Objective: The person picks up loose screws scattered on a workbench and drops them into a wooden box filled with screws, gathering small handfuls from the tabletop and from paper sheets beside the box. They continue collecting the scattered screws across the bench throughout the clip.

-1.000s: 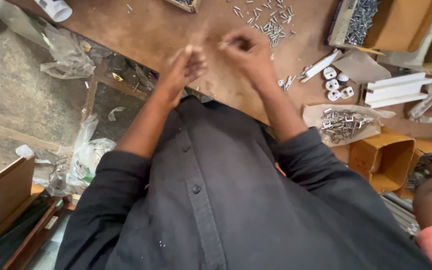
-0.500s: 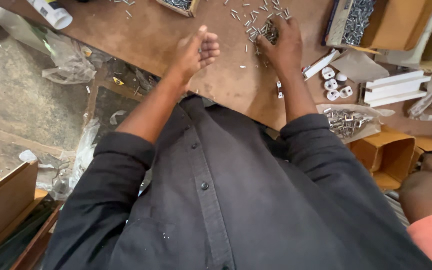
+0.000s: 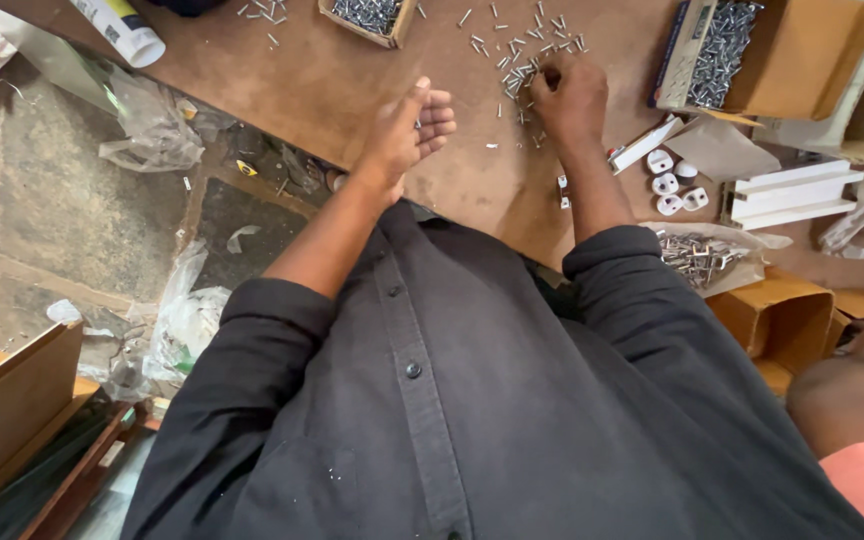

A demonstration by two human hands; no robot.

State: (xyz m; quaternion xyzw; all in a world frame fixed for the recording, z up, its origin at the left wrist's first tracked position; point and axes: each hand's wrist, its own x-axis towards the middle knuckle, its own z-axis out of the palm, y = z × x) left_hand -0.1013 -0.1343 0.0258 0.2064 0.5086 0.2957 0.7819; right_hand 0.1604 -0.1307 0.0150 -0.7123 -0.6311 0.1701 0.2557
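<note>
On the brown tabletop (image 3: 352, 80), the right hand (image 3: 570, 98) curls knuckles-down into the scattered small metal pins (image 3: 527, 55), its grip hidden. The left hand (image 3: 407, 130) hovers half-cupped around a few pins; tilting it could spill them over the near edge.

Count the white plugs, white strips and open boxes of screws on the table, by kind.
White plugs: 4
White strips: 3
Open boxes of screws: 2
Total: 9
</note>
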